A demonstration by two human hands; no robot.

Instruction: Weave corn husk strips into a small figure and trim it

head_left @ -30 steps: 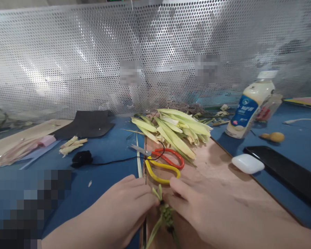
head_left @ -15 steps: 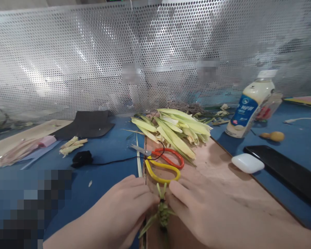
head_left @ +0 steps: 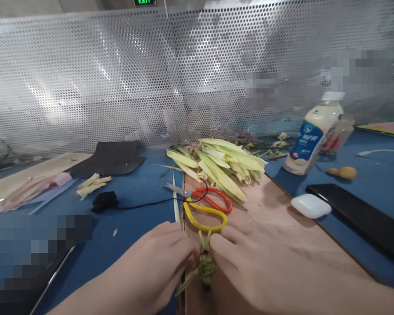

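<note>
A small braided green leaf figure [head_left: 206, 269] lies near the board's front, with two pale tips sticking up and black thread bound beneath them. My left hand [head_left: 166, 256] is closed at its left side, fingertips by the thread binding. From the right my right hand [head_left: 243, 258] pinches at the same spot; its fingertips are partly hidden. Just beyond the hands lie scissors [head_left: 210, 221] with one red and one yellow handle. A black thread [head_left: 147, 203] crosses their handles and runs to a black thread bundle [head_left: 105, 201] on the left.
Pale green husk leaves [head_left: 223, 164] are heaped at the back of the wooden board [head_left: 269, 214]. Rightward stand a milky drink bottle [head_left: 311, 135], a white case [head_left: 311, 205] and a black phone [head_left: 357, 218]. A black sheet [head_left: 108, 158] lies at left, before a perforated metal screen [head_left: 118, 78].
My right hand has shifted slightly left, closer to the tied part of the leaf figure. The view has tilted slightly; the scissors and husks stay put.
</note>
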